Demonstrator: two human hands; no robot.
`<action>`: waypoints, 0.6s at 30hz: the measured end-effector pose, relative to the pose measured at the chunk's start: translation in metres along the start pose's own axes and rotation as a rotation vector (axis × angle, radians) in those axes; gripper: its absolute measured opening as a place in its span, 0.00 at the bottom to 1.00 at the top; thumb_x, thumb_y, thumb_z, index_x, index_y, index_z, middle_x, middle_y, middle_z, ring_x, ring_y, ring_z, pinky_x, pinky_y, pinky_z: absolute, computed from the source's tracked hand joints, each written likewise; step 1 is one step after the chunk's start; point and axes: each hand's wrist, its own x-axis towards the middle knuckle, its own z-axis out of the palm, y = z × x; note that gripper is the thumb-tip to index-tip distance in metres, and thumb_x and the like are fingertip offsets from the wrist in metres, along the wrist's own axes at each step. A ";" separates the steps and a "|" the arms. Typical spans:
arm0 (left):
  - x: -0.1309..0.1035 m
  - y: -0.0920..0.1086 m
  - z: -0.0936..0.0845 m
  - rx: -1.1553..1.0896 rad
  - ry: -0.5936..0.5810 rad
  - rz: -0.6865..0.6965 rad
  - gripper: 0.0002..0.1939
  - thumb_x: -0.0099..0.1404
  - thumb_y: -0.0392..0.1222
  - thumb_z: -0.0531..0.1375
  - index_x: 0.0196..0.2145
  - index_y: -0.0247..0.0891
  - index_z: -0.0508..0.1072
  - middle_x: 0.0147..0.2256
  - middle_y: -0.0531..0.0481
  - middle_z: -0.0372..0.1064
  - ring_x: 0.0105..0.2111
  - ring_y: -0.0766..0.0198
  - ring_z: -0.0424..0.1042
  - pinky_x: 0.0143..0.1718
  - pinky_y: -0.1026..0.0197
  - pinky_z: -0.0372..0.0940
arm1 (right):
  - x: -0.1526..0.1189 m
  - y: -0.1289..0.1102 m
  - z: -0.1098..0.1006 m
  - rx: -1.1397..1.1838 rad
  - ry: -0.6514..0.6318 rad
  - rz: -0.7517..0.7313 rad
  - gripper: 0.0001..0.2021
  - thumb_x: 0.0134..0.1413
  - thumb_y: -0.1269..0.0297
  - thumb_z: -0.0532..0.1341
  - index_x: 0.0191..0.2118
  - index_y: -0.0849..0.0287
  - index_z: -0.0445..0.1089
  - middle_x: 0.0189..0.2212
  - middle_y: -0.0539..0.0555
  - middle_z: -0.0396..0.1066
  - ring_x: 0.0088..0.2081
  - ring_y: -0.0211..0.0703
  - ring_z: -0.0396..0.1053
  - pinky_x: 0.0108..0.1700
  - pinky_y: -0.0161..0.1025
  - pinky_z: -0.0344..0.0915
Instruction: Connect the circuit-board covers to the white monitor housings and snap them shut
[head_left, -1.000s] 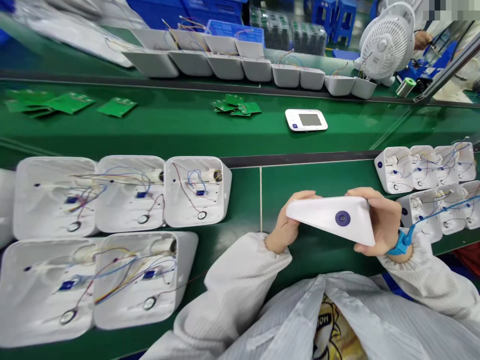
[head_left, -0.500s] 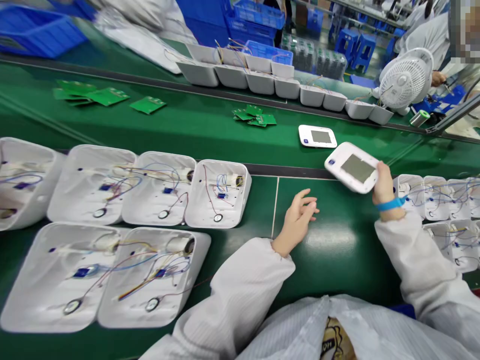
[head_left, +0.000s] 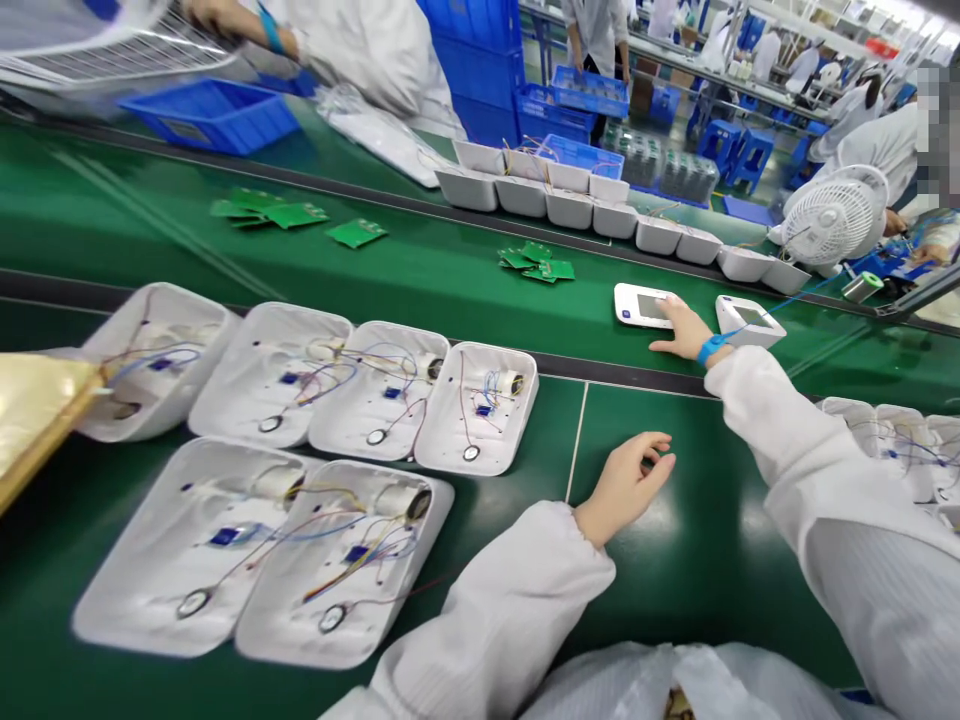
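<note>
My right hand [head_left: 684,330], with a blue wrist strap, reaches over the green belt. Its fingers are stretched out over the right end of a white panel with a grey screen [head_left: 636,306], with the thumb apart below. Right of that hand stands a thicker white unit with a screen [head_left: 750,320], crossed by a thin blue cord. Above the nearer green work surface hovers my left hand [head_left: 626,485], empty, its fingers loosely bent and apart. A white housing [head_left: 478,410] with wires, a motor-like cylinder and a round disc inside lies left of it.
Several similar white housings [head_left: 274,375] fill the left side. Green circuit boards [head_left: 536,262] lie on the belt. A white fan [head_left: 832,220], a solder reel [head_left: 862,287] and a blue bin [head_left: 214,115] stand beyond. A blurred yellowish object [head_left: 45,415] juts in from the left.
My right hand has let go of the white screen unit and moved left to the panel on the belt. A white unit now stands to its right. The view has shifted; the yellowish object has appeared.
</note>
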 end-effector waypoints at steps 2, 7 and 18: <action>-0.001 0.000 0.000 -0.021 0.018 0.004 0.17 0.66 0.47 0.58 0.48 0.36 0.74 0.45 0.42 0.74 0.39 0.64 0.73 0.34 0.64 0.68 | 0.010 -0.009 0.014 0.014 0.014 0.030 0.21 0.48 0.60 0.71 0.48 0.62 0.73 0.56 0.63 0.70 0.61 0.58 0.64 0.65 0.50 0.57; 0.005 -0.005 -0.002 -0.142 0.107 -0.025 0.16 0.65 0.49 0.60 0.45 0.36 0.75 0.44 0.42 0.74 0.41 0.62 0.73 0.37 0.62 0.68 | 0.002 -0.031 -0.003 0.109 0.200 0.067 0.18 0.66 0.52 0.56 0.38 0.64 0.69 0.32 0.53 0.71 0.43 0.41 0.71 0.54 0.40 0.62; -0.015 -0.008 0.012 -0.914 -0.024 -0.422 0.40 0.46 0.64 0.70 0.49 0.33 0.74 0.55 0.36 0.71 0.58 0.42 0.69 0.61 0.44 0.65 | -0.236 -0.070 -0.024 0.352 -0.052 0.020 0.19 0.67 0.49 0.53 0.34 0.53 0.74 0.28 0.51 0.75 0.28 0.44 0.72 0.29 0.42 0.70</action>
